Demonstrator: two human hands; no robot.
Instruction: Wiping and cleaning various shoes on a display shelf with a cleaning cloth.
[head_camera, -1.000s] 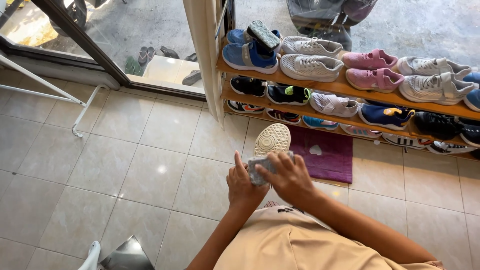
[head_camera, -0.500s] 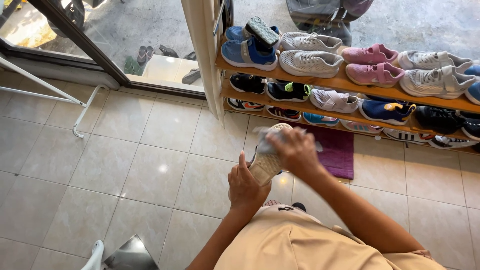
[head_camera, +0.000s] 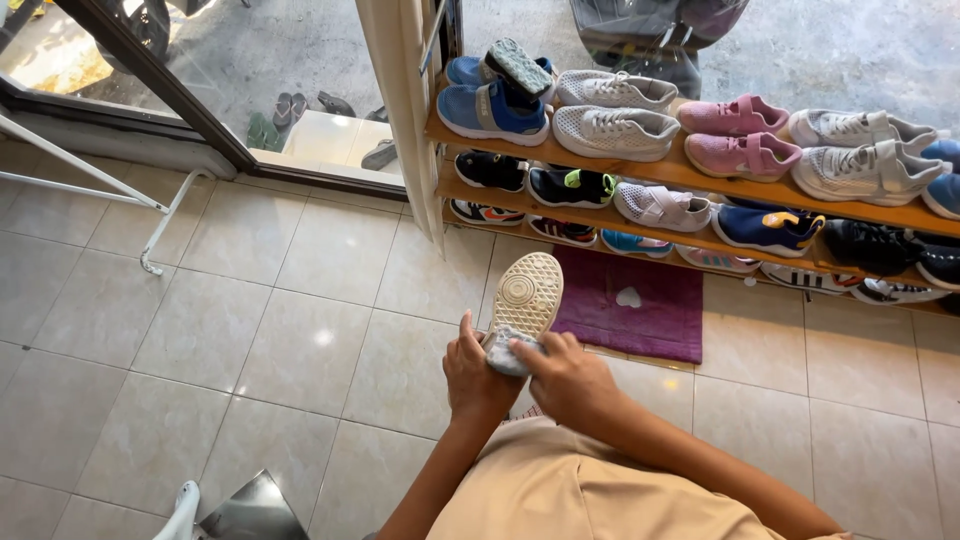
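behind shoe (head_camera: 527, 290), purple mat (head_camera: 640, 315)

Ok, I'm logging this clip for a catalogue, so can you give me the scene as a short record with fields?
left hand: grips the heel end of an upturned shoe with a cream patterned sole
right hand: presses a small grey cloth on the sole's heel
setting: beige tiled floor, purple rectangular mat
behind: wooden shoe rack of sneakers

A pale shoe (head_camera: 527, 292) is held sole-up above the tiled floor, its patterned tread showing; a crumpled grey cloth (head_camera: 505, 350) presses against its heel end.
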